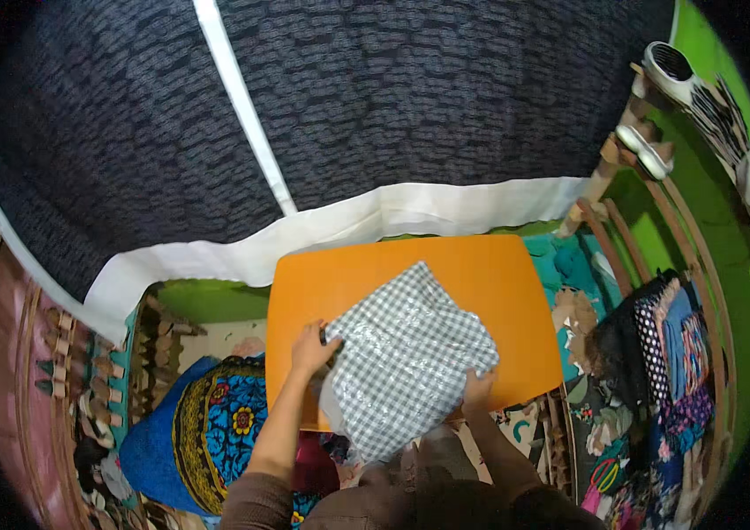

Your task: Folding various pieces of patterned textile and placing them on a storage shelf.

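A grey-and-white checked package (410, 344) with a glossy, plastic-like surface lies tilted over an orange table (503, 283). Its lower corner hangs past the table's near edge, toward my lap. My left hand (311, 349) grips the package's left edge, thumb and fingers closed together; a small dark band shows at the fingers. At the lower right edge, my right hand (478, 389) is closed on the package, its fingertips partly hidden. Paler, see-through material (329, 402) shows below the left edge.
Dark patterned curtains (445, 106) with a white lower border hang behind the table. To the left lies a blue floral cloth (238, 411) beside a shoe rack (66, 353). On the right, a wooden rack (693, 238) carries folded clothes (670, 344) and white shoes (644, 152).
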`<state>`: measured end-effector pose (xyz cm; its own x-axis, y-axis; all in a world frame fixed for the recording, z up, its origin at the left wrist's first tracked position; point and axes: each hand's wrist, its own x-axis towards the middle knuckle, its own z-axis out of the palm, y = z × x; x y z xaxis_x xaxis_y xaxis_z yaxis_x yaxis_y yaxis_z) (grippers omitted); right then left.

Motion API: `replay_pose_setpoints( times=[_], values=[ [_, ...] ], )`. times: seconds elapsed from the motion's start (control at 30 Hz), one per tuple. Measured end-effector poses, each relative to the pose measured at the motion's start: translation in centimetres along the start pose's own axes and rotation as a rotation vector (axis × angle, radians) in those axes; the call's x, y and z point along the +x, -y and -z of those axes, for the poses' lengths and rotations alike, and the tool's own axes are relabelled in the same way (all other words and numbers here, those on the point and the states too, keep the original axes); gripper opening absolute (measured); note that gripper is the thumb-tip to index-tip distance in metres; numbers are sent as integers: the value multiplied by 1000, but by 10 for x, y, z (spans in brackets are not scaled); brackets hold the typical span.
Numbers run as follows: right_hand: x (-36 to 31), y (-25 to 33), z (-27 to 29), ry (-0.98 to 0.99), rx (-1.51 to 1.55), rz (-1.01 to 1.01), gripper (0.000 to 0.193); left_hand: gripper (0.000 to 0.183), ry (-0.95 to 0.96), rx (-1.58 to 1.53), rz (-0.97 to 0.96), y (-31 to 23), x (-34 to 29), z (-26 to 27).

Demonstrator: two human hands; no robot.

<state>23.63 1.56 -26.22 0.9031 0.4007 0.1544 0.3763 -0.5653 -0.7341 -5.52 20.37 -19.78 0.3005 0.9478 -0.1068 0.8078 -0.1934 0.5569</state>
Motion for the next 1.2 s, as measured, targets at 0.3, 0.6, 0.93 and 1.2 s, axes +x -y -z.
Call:
replay_pose_setpoints(
  times=[0.3, 0.6, 0.93, 1.2],
  values=[
    [134, 47, -28, 321, 436, -38, 53, 37, 19, -2, 114, -23, 39, -54],
    [100, 1, 19, 348, -403, 620, 52, 49, 72, 134, -99, -26, -16, -32],
    [57, -15, 86, 939, -469, 1427, 64, 61, 309, 791, -1049, -24, 31, 3],
    [64, -28, 68, 1107, 19, 843, 36, 45, 658, 354, -519, -51, 33, -12]
  ],
)
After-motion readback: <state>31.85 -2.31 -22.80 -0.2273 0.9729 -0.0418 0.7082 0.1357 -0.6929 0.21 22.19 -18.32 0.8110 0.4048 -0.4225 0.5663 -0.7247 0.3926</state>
